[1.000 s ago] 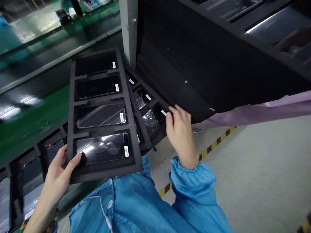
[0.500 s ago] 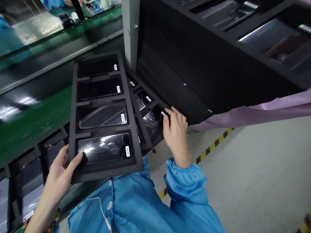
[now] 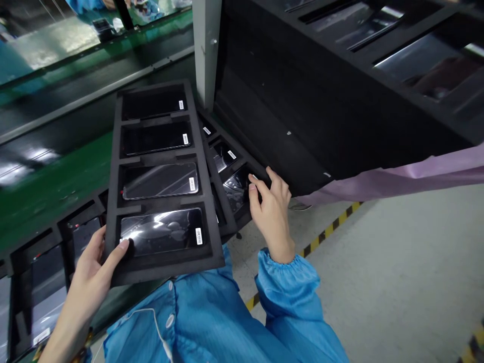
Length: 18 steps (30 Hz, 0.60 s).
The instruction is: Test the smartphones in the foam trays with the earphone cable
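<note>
My left hand (image 3: pixel 94 259) is closed on the lower left corner of a black foam tray (image 3: pixel 215 242), its thumb on top. Several glossy phone screens (image 3: pixel 162 232) with small white barcode labels lie in the tray's slots. Under it and to the right, a second foam tray (image 3: pixel 242 217) sits at an angle, partly hidden. My right hand (image 3: pixel 272 209) is over that tray's right edge, its fingers bent and apart. The thumb and index fingertips are close together by the label of the lower tray's nearest screen (image 3: pixel 235 189); no object shows between them.
On the left, more screens (image 3: pixel 49 287) lie in another foam tray on a green surface (image 3: pixel 75 176). A tall black foam stack (image 3: pixel 302 116) with screens on top rises at right, over pink cloth (image 3: pixel 378 176). A grey post (image 3: pixel 206 55) stands behind; striped tape (image 3: pixel 333 227) crosses the floor.
My right thumb and index finger have shifted slightly left over the lower tray's screen, now covering most of its label. My left hand and the upper tray have hardly moved.
</note>
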Tool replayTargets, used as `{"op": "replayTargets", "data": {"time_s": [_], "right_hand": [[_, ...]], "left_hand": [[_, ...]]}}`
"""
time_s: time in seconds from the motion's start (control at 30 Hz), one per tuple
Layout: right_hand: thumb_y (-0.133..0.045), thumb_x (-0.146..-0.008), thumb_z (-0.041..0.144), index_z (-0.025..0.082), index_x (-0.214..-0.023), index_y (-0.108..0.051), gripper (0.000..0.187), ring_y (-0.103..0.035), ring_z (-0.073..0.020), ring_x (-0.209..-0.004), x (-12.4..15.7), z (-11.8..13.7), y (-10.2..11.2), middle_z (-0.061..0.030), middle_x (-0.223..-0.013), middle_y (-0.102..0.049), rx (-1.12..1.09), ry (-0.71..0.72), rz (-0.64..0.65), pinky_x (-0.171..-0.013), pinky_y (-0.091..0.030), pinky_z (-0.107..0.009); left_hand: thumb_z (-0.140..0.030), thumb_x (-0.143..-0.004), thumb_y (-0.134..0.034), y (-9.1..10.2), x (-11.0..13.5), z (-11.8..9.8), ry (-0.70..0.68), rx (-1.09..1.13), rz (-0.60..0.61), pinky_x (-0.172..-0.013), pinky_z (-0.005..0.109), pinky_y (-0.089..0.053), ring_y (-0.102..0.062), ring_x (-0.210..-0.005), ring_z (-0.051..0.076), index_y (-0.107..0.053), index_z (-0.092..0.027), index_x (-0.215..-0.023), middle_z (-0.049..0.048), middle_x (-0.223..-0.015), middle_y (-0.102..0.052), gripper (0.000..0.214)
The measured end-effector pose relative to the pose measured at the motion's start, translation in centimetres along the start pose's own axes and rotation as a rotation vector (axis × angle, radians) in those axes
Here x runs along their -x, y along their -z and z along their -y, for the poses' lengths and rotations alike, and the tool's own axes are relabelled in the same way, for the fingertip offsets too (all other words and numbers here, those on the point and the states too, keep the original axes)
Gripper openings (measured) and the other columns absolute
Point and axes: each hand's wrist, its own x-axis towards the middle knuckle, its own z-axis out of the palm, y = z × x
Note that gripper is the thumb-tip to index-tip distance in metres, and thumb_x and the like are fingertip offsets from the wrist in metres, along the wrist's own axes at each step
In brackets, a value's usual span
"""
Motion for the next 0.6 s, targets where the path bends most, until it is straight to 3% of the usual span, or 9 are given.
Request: {"op": "replayTargets", "data": {"time_s": [0.23,0.4,0.5,0.6], "right_hand": [[-0.043,-0.117,0.039,0.025,-0.139,-0.076,0.042,-0.048,-0.0374,-0.156,0.0,-0.2,-0.4,-0.0182,-0.167,-0.054,-0.051,-0.018,-0.029,-0.126,-0.041,-0.068],[-0.034,-0.12,0.046,0.025,-0.146,-0.072,0.051,-0.049,-0.0343,-0.158,0.4,-0.3,0.3,-0.0169,-0.164,-0.06,-0.249,-0.023,-0.044,-0.13,-0.037,-0.067],[-0.033,-0.12,0.051,0.028,-0.14,-0.077,0.053,-0.054,-0.0324,-0.155,1.0,0.5,0.8,-0.0116,-0.15,-0.073,-0.342,-0.012,0.012,-0.133,-0.031,-0.07],[-0.034,-0.119,0.059,0.029,-0.131,-0.082,0.058,-0.061,-0.0331,-0.148,1.7,1.9,1.0,-0.0103,-0.139,-0.079,-0.379,0.009,0.121,-0.133,-0.03,-0.071]], "left_hand": [[-0.058,-0.079,-0.086,0.3,0.4,0.1,0.0,0.005,0.002,-0.095,0.036,-0.066,-0.075,-0.129,0.035,-0.068,-0.029,-0.137,0.0033,-0.128,-0.082,0.068],[-0.062,-0.074,-0.09,-0.4,1.1,-0.4,-0.038,0.034,0.016,-0.106,0.041,-0.063,-0.071,-0.135,0.037,-0.066,-0.025,-0.137,0.008,-0.137,-0.079,0.077],[-0.063,-0.073,-0.089,-1.1,1.2,-0.3,-0.081,0.066,0.031,-0.11,0.043,-0.061,-0.07,-0.135,0.038,-0.065,-0.022,-0.136,0.0124,-0.139,-0.078,0.079],[-0.063,-0.077,-0.084,-1.5,1.3,0.0,-0.117,0.077,0.042,-0.104,0.042,-0.062,-0.073,-0.129,0.037,-0.063,-0.021,-0.141,0.013,-0.136,-0.078,0.079]]}}
